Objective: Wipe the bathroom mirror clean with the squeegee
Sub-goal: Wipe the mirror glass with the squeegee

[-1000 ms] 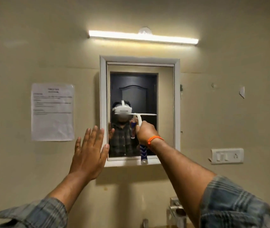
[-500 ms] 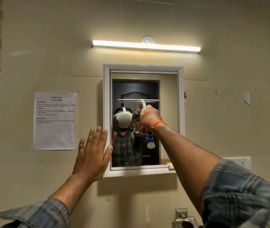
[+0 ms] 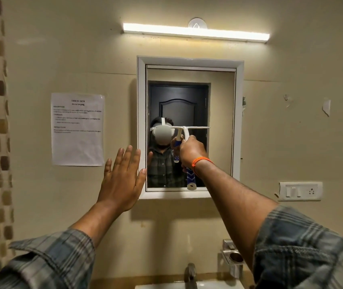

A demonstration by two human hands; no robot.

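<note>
Right grip (image 3: 191,152): clenched around squeegee (image 3: 187,142) handle, frame centre.
Left grip (image 3: 122,180): released, flat beside mirror (image 3: 220,122) frame.
Blade: mid-glass, level.
Risk: uneven pressure may tilt blade, leaving streaks.

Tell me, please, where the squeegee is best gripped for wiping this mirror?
Grip the squeegee by its blue-and-white handle, coming from below, as the right hand does now. The handle hangs straight down from the white blade lying level across the mirror, so this hold likely keeps the blade flat on the glass.
</note>
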